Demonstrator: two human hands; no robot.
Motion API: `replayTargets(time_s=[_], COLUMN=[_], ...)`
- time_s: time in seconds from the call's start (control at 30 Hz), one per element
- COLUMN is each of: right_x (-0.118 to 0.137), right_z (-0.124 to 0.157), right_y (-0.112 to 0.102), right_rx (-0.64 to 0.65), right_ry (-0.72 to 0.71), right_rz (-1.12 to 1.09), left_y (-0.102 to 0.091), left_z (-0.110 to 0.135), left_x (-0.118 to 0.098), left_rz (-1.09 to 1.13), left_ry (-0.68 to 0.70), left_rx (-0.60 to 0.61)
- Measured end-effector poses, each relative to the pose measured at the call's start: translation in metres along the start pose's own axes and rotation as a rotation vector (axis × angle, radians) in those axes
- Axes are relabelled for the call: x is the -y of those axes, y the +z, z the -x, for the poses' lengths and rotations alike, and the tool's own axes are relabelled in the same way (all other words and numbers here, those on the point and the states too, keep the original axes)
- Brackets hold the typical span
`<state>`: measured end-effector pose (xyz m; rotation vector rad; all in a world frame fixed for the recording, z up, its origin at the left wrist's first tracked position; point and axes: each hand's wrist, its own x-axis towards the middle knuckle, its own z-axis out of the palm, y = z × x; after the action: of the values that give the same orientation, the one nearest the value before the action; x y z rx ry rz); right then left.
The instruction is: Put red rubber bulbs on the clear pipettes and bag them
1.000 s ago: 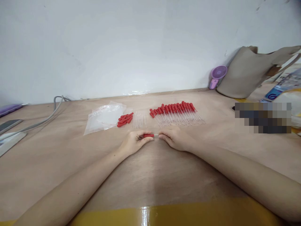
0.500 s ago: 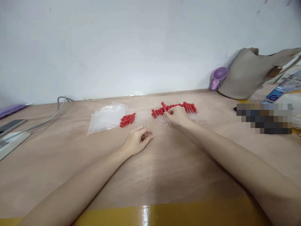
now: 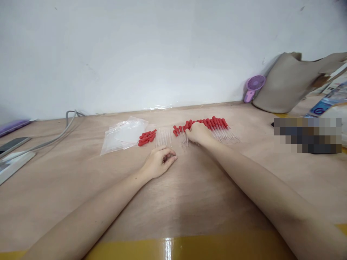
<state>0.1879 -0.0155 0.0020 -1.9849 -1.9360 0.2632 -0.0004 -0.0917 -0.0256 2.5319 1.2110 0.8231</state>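
Observation:
A row of droppers with red rubber bulbs (image 3: 214, 122) and clear thin tubes lies on the table. My right hand (image 3: 199, 133) is in the left half of this row, fingers pinched at a dropper (image 3: 186, 134); the hand hides part of it and of its neighbours. Loosely curled, my left hand (image 3: 161, 160) rests on the table with a gap between thumb and fingers and nothing in it. Just beyond it lie several bare clear tubes (image 3: 163, 137). A small pile of loose red bulbs (image 3: 147, 137) sits to their left.
Clear plastic bags (image 3: 124, 131) lie left of the loose bulbs. A grey cable (image 3: 58, 137) and a phone (image 3: 15, 143) are at the far left. Against the wall, a purple handheld fan (image 3: 255, 85) leans beside a grey bag (image 3: 279, 85). A plastic bottle (image 3: 329, 101) is at the right.
My right hand has shifted slightly left and down along the row. The droppers near its fingers now lie differently, with gaps among those at the left end. My left hand has stayed put.

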Motion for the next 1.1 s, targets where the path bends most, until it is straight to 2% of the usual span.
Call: replayTargets(time_s=[0.17,0.33,0.5,0.67,0.87,1.1], right_x=[-0.002,-0.004,0.006,0.027,0.039,0.038], right_z=[-0.001,0.002,0.015,0.024,0.016,0.006], right_y=[-0.003,-0.01,-0.004,0.013,0.021,0.021], right_rx=[0.064,0.063,-0.079,-0.06,-0.064,-0.087], right_ry=[0.03,0.019,-0.114,-0.239,-0.167,-0.121], right_rz=[-0.028,0.042,0.065,0.135,0.137,0.127], left_y=[0.0,0.0,0.0,0.001,0.001,0.001], left_z=[0.001,0.0,-0.002,-0.002,-0.001,0.001], left_x=[0.0,0.0,-0.001,0.002,0.004,0.007], left_rz=[-0.012,-0.134,-0.222,-0.255,-0.261,-0.279], left_ry=[-0.014,0.024,0.021,-0.02,-0.019,-0.053], left_rx=[-0.014,-0.156,-0.168,-0.196,-0.194,-0.225])
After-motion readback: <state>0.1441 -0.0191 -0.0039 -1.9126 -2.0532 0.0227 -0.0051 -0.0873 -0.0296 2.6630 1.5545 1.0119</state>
